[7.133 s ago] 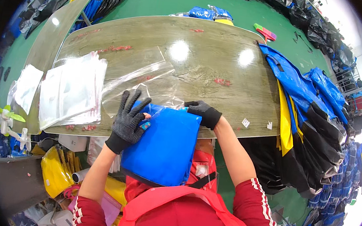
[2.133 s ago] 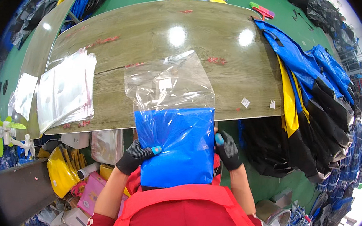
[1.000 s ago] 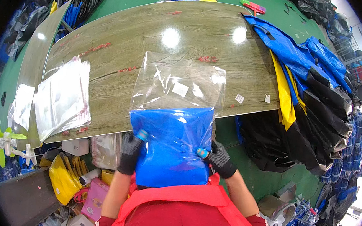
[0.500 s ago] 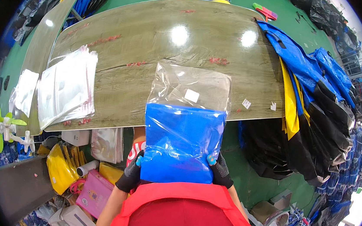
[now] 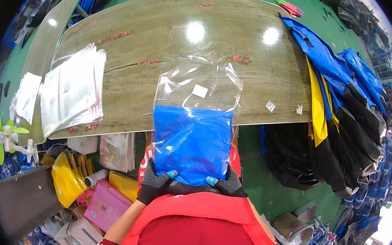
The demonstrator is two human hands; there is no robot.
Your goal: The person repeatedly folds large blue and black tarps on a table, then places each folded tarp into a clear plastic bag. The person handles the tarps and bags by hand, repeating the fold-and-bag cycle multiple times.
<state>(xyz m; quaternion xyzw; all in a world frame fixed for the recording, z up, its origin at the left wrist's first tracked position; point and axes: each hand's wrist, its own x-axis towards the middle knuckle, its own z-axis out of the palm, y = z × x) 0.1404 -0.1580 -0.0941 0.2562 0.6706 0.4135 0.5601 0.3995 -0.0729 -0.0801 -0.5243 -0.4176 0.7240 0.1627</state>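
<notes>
A clear plastic bag (image 5: 218, 84) with a folded blue sheet (image 5: 192, 138) inside lies partly over the table's near edge, its lower part close to my body. My left hand (image 5: 156, 184), in a dark dotted glove, grips the bag's lower left corner with the thumb on top. At the lower right corner my right hand (image 5: 231, 186), gloved alike, grips it the same way. The other fingers are hidden beneath the bag. A small white label (image 5: 200, 91) shows on the bag's see-through upper part.
A stack of clear bags (image 5: 74, 89) lies on the wooden-look table (image 5: 166, 34) at left. Blue, yellow and black sheets (image 5: 325, 83) hang over its right edge. A small green fan (image 5: 6, 135) and a pink box (image 5: 105, 203) are at lower left.
Both hands have moved inward from the bag's sides to its lower corners, thumbs now on its front. The bag has shifted slightly left and up, and its clear top stands out differently.
</notes>
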